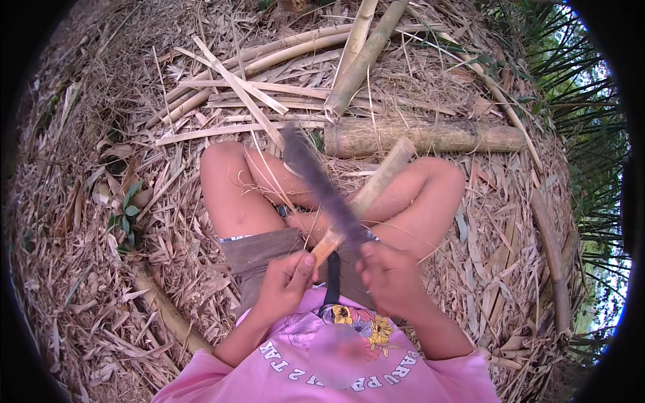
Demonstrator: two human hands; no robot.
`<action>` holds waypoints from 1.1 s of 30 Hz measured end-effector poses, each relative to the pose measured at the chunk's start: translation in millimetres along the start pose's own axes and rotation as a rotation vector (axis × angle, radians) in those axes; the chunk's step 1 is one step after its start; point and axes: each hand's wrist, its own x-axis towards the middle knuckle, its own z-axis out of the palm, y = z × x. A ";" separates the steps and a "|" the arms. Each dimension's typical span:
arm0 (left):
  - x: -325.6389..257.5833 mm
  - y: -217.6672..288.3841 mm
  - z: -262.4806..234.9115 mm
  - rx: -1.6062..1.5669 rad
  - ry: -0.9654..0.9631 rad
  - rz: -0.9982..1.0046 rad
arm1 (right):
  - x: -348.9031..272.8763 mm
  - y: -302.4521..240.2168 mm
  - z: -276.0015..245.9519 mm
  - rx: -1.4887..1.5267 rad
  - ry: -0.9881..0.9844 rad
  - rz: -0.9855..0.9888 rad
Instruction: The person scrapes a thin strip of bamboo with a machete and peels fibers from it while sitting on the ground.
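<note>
I sit cross-legged on dry bamboo litter. My left hand (285, 282) grips the near end of a short split bamboo piece (379, 181) that slants up to the right over my knee. My right hand (390, 279) holds the handle of a long dark knife (316, 181), whose blade runs up to the left and crosses over the bamboo piece close to my hands. The blade is blurred.
A thick bamboo log (423, 136) lies just beyond my knees. Several bamboo poles (356, 64) and split strips (232, 84) are piled further out. Dry leaves cover the ground; green plants (578, 101) stand at the right.
</note>
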 end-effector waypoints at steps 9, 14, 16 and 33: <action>8.0 12.4 -2.6 -0.102 0.022 -0.114 | 13.0 -2.7 -0.6 0.138 0.058 0.086; 15.1 3.0 -10.8 -0.196 0.049 -0.146 | 15.4 -2.2 -7.4 0.165 0.103 0.111; 24.4 21.2 -22.6 -0.330 -0.042 -0.255 | 16.8 -3.7 -11.3 0.147 0.131 -0.007; 14.7 60.6 -11.5 -0.340 -0.160 -0.191 | 44.2 -13.7 -8.7 -0.693 0.358 -0.736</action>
